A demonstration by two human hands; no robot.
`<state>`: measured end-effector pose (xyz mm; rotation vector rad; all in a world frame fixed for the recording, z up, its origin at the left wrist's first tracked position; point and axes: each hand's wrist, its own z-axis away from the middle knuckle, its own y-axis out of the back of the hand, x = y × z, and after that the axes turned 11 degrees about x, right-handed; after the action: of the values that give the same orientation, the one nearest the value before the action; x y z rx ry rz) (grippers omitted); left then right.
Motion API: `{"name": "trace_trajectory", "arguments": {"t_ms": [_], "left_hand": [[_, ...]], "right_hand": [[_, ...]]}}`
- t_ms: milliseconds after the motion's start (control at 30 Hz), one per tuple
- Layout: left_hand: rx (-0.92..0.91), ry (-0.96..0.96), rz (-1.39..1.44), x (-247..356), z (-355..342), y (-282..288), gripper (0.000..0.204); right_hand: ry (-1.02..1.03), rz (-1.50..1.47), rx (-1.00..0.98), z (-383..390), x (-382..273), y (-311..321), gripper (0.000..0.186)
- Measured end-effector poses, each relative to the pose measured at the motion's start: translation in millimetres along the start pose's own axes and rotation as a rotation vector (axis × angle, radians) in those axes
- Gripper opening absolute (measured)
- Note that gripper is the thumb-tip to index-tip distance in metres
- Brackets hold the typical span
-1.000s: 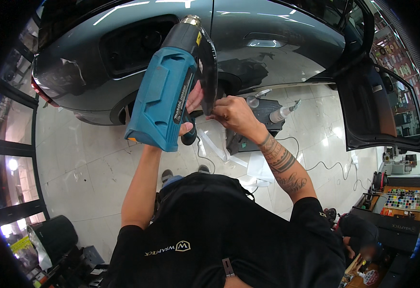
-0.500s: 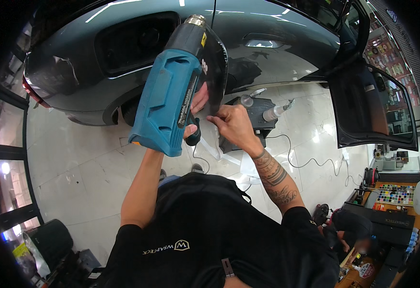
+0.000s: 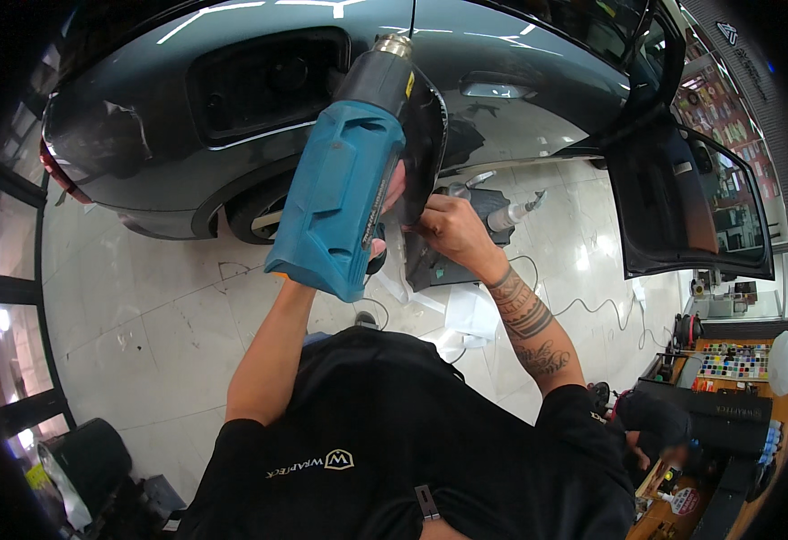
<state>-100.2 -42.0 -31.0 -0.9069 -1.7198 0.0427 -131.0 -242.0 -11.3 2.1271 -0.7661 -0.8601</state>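
Observation:
My left hand (image 3: 378, 250) holds a teal and black heat gun (image 3: 335, 180), nozzle pointing up toward the car; the gun hides much of that hand, though some pink fingers show behind it. A dark, curved thin piece (image 3: 425, 135) stands right beside the gun's front. My right hand (image 3: 446, 225), fingers curled, pinches the lower edge of that piece. Behind them is the grey car body (image 3: 520, 81), with a dark open recess (image 3: 241, 81) at its left part and a door handle (image 3: 493, 88) to the right.
Below the car, a dark wheeled stool (image 3: 439, 270) carries spray bottles (image 3: 507, 216). White sheets (image 3: 470, 315) and cables lie on the tiled floor (image 3: 142, 342). An open car door (image 3: 655, 207) stands right. Another person (image 3: 651, 423) crouches by a bench at lower right. Black bins (image 3: 83, 459) are lower left.
The heat gun, dark piece and both hands have shifted slightly right, and the gun a little lower in the picture than half a second ago. The crouching person has moved slightly.

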Motion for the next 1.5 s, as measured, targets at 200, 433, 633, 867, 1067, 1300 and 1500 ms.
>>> {"name": "trace_trajectory", "arguments": {"t_ms": [200, 433, 633, 867, 1067, 1300, 1500], "left_hand": [[-0.067, 0.018, -0.318, -12.4, 5.7, 27.4, 0.064], [-0.058, 0.057, -0.296, -22.0, 8.6, 36.0, 0.07], [-0.033, 0.094, -0.264, -24.3, 12.4, 41.4, 0.07], [-0.01, 0.122, -0.239, -25.3, 17.5, 45.8, 0.07], [0.0, 0.136, -0.227, -25.5, 15.6, 51.4, 0.07], [0.008, 0.163, -0.214, -32.0, 15.7, 55.9, 0.07], [0.016, 0.181, -0.197, -35.3, 18.0, 59.1, 0.071]], "right_hand": [[-0.294, -0.062, 0.109, 0.7, -18.6, -6.6, 0.02], [-0.774, -0.115, 0.11, 5.4, -29.5, -17.0, 0.02], [-0.28, 0.001, 0.007, 9.4, -10.4, -4.7, 0.008], [-0.115, 0.099, 0.043, 6.6, -7.8, -9.8, 0.009], [-0.238, 0.024, 0.094, 10.1, -13.9, -16.7, 0.006], [-0.747, -0.164, 0.258, 2.4, -42.6, -23.7, 0.014], [-0.932, -0.172, 0.335, 6.9, -45.8, -32.8, 0.016]]}}
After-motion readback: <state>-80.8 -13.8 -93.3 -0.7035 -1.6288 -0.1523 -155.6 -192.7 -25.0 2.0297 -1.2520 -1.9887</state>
